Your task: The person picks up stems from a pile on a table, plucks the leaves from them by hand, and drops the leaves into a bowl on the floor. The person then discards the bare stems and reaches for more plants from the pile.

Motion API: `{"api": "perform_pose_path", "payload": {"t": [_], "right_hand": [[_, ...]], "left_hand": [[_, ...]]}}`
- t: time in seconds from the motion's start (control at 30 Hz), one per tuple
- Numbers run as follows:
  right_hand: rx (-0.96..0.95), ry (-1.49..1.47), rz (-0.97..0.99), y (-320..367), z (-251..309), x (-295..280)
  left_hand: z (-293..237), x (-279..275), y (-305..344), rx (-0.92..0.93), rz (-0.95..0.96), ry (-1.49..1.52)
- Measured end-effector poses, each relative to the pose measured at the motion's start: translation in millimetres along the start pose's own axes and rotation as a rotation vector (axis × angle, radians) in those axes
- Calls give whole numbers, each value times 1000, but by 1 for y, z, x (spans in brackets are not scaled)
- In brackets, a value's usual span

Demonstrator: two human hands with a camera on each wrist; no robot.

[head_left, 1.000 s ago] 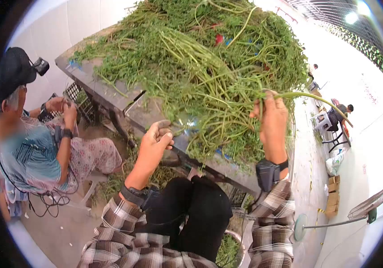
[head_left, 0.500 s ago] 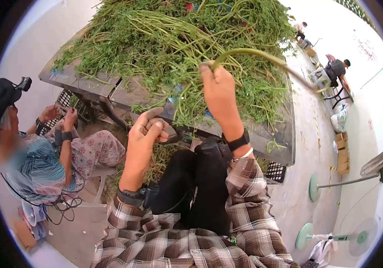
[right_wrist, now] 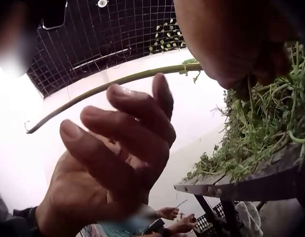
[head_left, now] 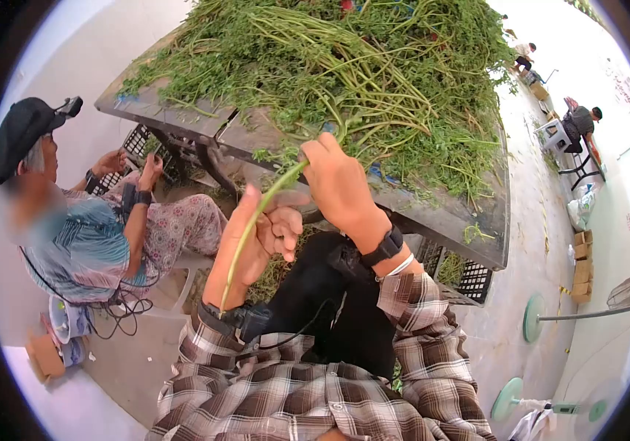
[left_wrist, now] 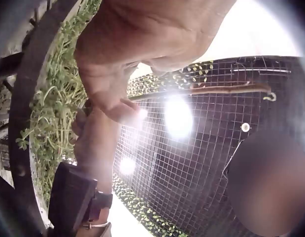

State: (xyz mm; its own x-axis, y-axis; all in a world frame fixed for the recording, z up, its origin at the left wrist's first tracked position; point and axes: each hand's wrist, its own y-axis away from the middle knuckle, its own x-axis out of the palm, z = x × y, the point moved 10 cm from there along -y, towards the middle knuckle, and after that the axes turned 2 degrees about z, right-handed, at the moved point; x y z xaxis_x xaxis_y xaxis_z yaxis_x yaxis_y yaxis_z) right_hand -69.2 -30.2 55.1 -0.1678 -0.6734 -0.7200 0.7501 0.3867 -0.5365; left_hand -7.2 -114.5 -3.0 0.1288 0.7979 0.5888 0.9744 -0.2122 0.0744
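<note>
My right hand (head_left: 344, 187) pinches a long green stem (head_left: 277, 185) near its leafy end, just off the table's front edge. From there the stem curves down toward me, its bare end thin and brownish with a small hook in the left wrist view. My left hand (head_left: 260, 246) is raised beside it, palm up, fingers loosely bent. In the right wrist view the stem (right_wrist: 113, 85) runs past the left fingertips without being gripped by them. A broad heap of leafy green stalks (head_left: 374, 66) lies behind the hands.
The dark table (head_left: 469, 231) carries the heap, with black crates (head_left: 474, 281) beneath. At left sits a person in a black cap (head_left: 24, 132), beside looped black cables (head_left: 120, 312). Fans (head_left: 532, 317) and cardboard boxes (head_left: 583, 264) stand at right; farther back, a person (head_left: 580, 128) sits.
My right hand has drawn the stem out of the heap and toward me, and its free end has swung from the right to the lower left. The left hand's fingers have opened.
</note>
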Motion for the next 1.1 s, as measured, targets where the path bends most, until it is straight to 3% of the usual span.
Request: {"api": "perform_pose_path", "payload": {"t": [0.1,0.17,0.23,0.37,0.53,0.57,0.63,0.7,0.73,0.8,0.87,0.9,0.93,0.97,1.03,1.1], "right_hand": [[9,28,118,9,4,20],[18,-41,115,14,7,19],[31,-107,112,19,10,15],[59,-71,98,30,12,-6],[-52,63,52,28,-17,-35],[-109,150,26,21,-23,-46],[69,223,-124,-7,-57,-94],[25,331,-384,-26,-63,-152],[25,331,-387,-28,-69,-156],[-79,697,-602,-20,-53,-172],[167,184,-348,-12,-50,-145],[209,13,-209,-5,-48,-116],[436,-331,-14,12,-47,-74],[499,-535,116,28,-33,-39],[549,-662,225,57,-22,12],[574,-834,214,72,-19,42]], "left_hand": [[1,-4,11,-58,-5,-59],[15,-4,12,-118,168,-56],[21,-11,18,-124,127,8],[32,-49,28,-115,-28,-158],[30,-78,43,-97,-84,-200],[32,-79,44,-96,-84,-201],[27,-79,47,-23,-120,-295],[24,-74,47,13,-111,-366],[20,-70,47,52,-99,-437],[15,-66,47,105,-99,-577],[11,-61,46,155,-109,-743],[15,-62,45,148,-113,-737],[11,-60,44,212,-123,-878],[7,-56,44,276,-130,-1023],[4,-51,43,302,-134,-1102],[3,-49,41,336,-133,-1184]]}}
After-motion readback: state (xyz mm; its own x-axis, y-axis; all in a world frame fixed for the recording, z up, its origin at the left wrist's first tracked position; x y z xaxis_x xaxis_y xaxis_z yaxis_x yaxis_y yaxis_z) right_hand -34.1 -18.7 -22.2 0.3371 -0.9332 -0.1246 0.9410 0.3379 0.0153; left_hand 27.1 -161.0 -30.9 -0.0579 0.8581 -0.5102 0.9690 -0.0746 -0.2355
